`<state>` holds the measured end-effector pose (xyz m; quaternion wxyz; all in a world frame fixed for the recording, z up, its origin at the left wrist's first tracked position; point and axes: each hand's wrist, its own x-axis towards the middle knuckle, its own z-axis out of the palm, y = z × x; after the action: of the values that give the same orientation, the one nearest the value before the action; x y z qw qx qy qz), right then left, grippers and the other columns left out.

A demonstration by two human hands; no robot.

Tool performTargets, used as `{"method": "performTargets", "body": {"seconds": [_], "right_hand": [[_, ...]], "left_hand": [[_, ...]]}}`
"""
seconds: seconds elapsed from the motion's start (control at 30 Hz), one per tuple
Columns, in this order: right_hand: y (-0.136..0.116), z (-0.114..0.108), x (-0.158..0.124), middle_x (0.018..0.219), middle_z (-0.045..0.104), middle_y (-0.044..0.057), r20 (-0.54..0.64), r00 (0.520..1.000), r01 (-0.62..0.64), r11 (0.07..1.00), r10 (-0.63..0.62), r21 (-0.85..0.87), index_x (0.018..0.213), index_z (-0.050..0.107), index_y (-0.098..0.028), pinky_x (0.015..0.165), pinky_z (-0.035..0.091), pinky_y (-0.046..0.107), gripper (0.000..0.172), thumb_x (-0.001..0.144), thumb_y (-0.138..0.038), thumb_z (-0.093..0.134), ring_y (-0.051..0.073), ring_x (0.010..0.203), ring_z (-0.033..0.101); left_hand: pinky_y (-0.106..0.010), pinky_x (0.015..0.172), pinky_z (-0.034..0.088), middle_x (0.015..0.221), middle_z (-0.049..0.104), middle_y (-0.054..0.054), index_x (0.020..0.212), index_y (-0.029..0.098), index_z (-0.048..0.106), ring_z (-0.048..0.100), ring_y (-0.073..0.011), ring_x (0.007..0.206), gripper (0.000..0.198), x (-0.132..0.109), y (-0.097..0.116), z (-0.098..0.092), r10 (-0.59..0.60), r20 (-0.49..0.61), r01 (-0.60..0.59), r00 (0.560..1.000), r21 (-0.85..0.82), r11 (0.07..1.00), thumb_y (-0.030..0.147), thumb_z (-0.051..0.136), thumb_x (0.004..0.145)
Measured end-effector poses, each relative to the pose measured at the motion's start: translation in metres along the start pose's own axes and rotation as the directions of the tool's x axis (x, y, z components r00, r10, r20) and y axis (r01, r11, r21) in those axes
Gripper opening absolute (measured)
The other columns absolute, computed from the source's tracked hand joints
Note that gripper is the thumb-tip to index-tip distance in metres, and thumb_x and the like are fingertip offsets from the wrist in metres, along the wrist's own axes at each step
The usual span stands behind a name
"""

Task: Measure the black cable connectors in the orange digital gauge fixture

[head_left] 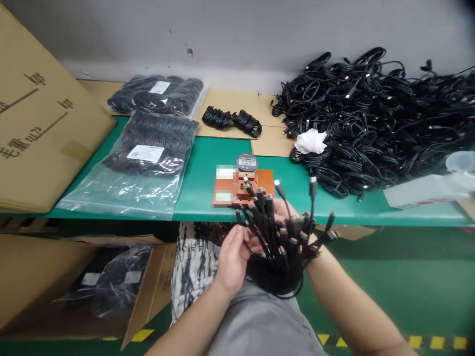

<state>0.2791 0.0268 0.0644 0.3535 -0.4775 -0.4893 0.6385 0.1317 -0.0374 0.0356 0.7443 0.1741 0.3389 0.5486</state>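
Clock positions are read from the bundle, with twelve pointing away from you. The bundle of black cables with metal-tipped connectors point(276, 247) is held above your lap, just in front of the table edge. Its ends fan upward toward you and its loops hang below, an arrangement that probably keeps the tips separate and easy to see. Your left hand point(234, 252) closes thumb and fingers on cables at the nine o'clock side; your right hand point(284, 210), partly hidden behind the connectors, appears to wrap the bundle and carry its weight.

At eleven o'clock, a round grey digital gauge point(247, 162) sits on an orange-brown block fixture point(265, 185) near the front of the green tabletop point(206, 210), its display tilted for reading. Beyond it lie tied black cable coils point(232, 121). Toward ten o'clock, a clear plastic bag of black coils point(148, 138) lies flat, white label upward, presumably for legibility. Between one and two o'clock rises a tangled heap of black cables point(363, 113), set back, perhaps to spare the front edge; a crumpled white tissue point(310, 142) rests on it.
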Motion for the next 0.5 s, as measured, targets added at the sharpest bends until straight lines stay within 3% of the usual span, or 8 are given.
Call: {"method": "performTargets", "body": {"seconds": [0.13,0.3,0.4,0.5], "right_hand": [[0.0,-0.005,-0.014,0.064,0.058,-0.001,-0.123,0.992,0.031,0.999,-0.035,-0.033,0.069,0.058,-0.02,0.056,0.05,0.029,0.034,0.075,-0.053,0.067,0.016,0.059,0.057],[0.002,0.001,-0.034,0.073,0.063,0.001,-0.255,0.958,0.107,0.989,-0.131,-0.106,0.075,0.06,-0.022,0.062,0.05,0.032,0.027,0.068,-0.044,0.074,0.019,0.068,0.059],[-0.001,0.011,-0.033,0.074,0.064,0.002,-0.203,0.967,0.122,0.98,-0.153,-0.157,0.077,0.061,-0.021,0.062,0.049,0.031,0.022,0.072,-0.04,0.071,0.019,0.068,0.059],[-0.007,0.014,-0.032,0.076,0.065,0.002,-0.133,0.979,0.122,0.964,-0.157,-0.235,0.078,0.063,-0.019,0.065,0.049,0.031,0.022,0.073,-0.039,0.071,0.018,0.07,0.059]], "left_hand": [[-0.03,0.057,0.055,0.075,0.061,-0.002,0.072,0.018,0.047,0.064,-0.0181,0.072,0.034,-0.013,0.001,0.0,-0.096,0.044,0.098,0.994,-0.026,0.995,0.045,0.06,0.089],[-0.026,0.049,0.054,0.091,0.059,-0.005,0.069,0.017,0.051,0.059,-0.016,0.073,0.035,-0.025,-0.001,0.002,-0.011,0.093,0.006,0.996,0.054,0.999,0.044,0.061,0.088],[-0.021,0.042,0.047,0.075,0.05,0.0,0.069,0.018,0.052,0.049,-0.0111,0.059,0.035,-0.028,0.0,0.003,-0.004,0.136,-0.005,0.991,0.066,0.998,0.045,0.062,0.087],[-0.02,0.042,0.044,0.07,0.047,0.001,0.068,0.018,0.05,0.046,-0.0107,0.057,0.035,-0.029,0.005,0.003,0.001,0.156,-0.01,0.988,0.054,0.998,0.045,0.064,0.085]]}}
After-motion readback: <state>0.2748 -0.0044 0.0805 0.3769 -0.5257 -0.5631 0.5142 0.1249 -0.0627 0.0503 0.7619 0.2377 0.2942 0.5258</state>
